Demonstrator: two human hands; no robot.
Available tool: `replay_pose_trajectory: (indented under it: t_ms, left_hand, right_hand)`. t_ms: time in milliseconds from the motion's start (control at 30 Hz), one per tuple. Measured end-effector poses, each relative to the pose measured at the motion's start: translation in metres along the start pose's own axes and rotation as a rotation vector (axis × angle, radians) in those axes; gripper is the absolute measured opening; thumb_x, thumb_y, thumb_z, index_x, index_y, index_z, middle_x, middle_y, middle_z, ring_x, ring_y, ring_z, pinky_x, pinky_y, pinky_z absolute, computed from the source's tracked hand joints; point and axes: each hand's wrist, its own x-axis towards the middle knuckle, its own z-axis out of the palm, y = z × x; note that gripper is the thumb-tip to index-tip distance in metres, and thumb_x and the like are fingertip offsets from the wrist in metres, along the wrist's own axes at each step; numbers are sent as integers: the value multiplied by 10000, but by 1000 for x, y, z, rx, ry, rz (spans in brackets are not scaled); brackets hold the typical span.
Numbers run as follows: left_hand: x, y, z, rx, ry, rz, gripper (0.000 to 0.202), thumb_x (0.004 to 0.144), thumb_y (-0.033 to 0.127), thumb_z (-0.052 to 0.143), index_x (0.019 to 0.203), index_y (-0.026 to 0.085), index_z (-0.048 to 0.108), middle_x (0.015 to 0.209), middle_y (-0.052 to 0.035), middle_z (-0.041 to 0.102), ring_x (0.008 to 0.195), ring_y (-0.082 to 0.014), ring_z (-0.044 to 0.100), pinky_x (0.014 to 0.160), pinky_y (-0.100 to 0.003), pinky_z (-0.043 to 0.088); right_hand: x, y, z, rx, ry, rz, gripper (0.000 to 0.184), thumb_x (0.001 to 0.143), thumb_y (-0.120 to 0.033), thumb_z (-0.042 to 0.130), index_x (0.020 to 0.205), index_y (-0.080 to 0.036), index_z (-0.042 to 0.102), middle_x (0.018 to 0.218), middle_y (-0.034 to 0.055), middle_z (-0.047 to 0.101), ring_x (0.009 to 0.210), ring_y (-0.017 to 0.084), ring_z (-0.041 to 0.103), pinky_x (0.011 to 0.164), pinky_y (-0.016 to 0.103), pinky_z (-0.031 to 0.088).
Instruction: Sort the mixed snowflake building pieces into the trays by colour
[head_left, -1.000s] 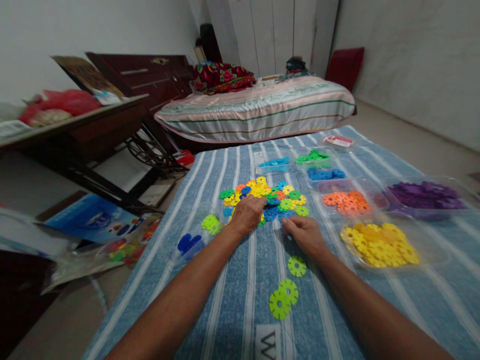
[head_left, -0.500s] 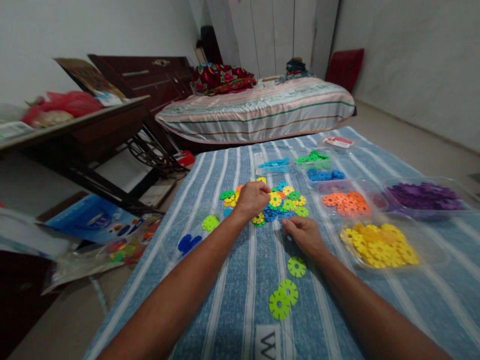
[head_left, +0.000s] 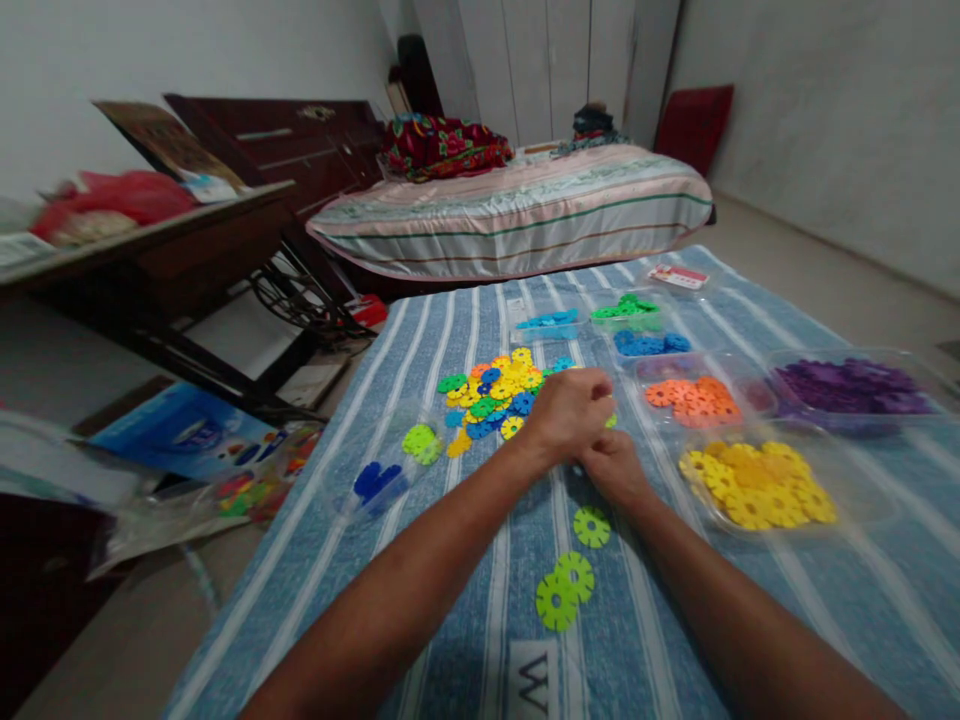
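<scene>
A pile of mixed notched plastic discs, yellow, green, blue and orange, lies on the striped cloth. My left hand is over the pile's right side, its fingers curled closed; whatever they pinch is hidden. Right beside it, my right hand is closed too, the two hands meeting or nearly so. A bit of a lime disc peeks out by the fingers, and I cannot tell whether it is held. Nearer me lie several loose lime discs, one single disc and an overlapping pair.
Clear boxes hold sorted discs: yellow, orange, purple, blue, green and light blue. Left of the pile, a clear tray has lime and dark blue discs. A bed stands behind.
My left hand has moved right across the pile to my right hand, uncovering the pile's left part. My right hand has shifted slightly right and its fingers are more tucked in.
</scene>
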Motion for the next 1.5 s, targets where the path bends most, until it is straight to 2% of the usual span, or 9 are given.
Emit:
replay_pose_trajectory:
  t_ms: [167,333,600,800,1000,1167,1267,1367,1500]
  left_hand:
    - [-27,-70,-26,410,-21,-275,134,775,197,532,767,179,664,745,-35,671,741,-182,615,674,-270,425]
    - [-49,-98,-27,521,-11,-386,164,802,297,537,812,196,665,849,-50,687,832,-212,630,689,-285,429]
    - [-51,-99,-18,517,-57,-414,284,782,455,589,861,198,681,938,-81,669,887,-244,627,710,-312,456]
    - [-49,-104,-12,491,-51,-398,240,757,416,628,858,200,659,915,-71,660,874,-241,623,697,-311,453]
    - [-49,-105,-9,405,30,-448,213,700,314,676,862,197,604,870,-41,659,825,-208,615,669,-286,430]
    - [-51,-111,-11,183,109,-435,65,690,219,634,711,193,579,669,23,609,674,-146,585,599,-242,409]
    - [-49,-115,-15,5,176,-422,75,689,208,611,633,186,565,580,31,574,596,-127,563,551,-227,407]
    - [-45,-113,-20,-149,227,-428,39,681,207,603,660,179,585,543,27,566,538,-126,554,520,-232,420]
    - [-39,-109,-23,-292,193,-453,110,665,186,609,771,159,618,506,36,550,476,-125,546,488,-237,430]
  right_hand:
    - [-4,-8,1,-25,-21,6,435,818,-476,547,498,-182,544,460,-28,463,476,105,432,491,249,327]
    - [-4,-8,-1,-46,-22,-1,451,815,-504,539,498,-184,549,468,-18,482,488,116,448,499,254,332]
    - [-4,-9,-1,-56,-27,-6,453,817,-515,542,506,-186,557,462,-20,478,480,115,434,494,256,332]
    - [-4,-10,-1,-35,-25,-4,452,816,-507,541,501,-184,546,472,-21,475,490,115,444,501,253,338]
    - [-4,-9,0,-41,-21,0,453,809,-508,544,489,-188,539,466,-24,476,480,114,443,501,254,338]
    - [-4,-9,0,-49,-19,-7,456,809,-515,546,493,-186,547,456,-26,467,471,111,429,491,251,328]
    - [-4,-9,0,-44,-20,-3,462,811,-520,539,493,-186,544,456,-27,457,469,110,425,486,249,322]
    - [-4,-9,0,-44,-23,-5,462,813,-514,538,488,-185,539,461,-26,466,469,109,427,492,251,321]
    - [-3,-8,0,-46,-26,0,447,817,-497,540,496,-186,544,455,-29,461,465,110,421,490,253,313]
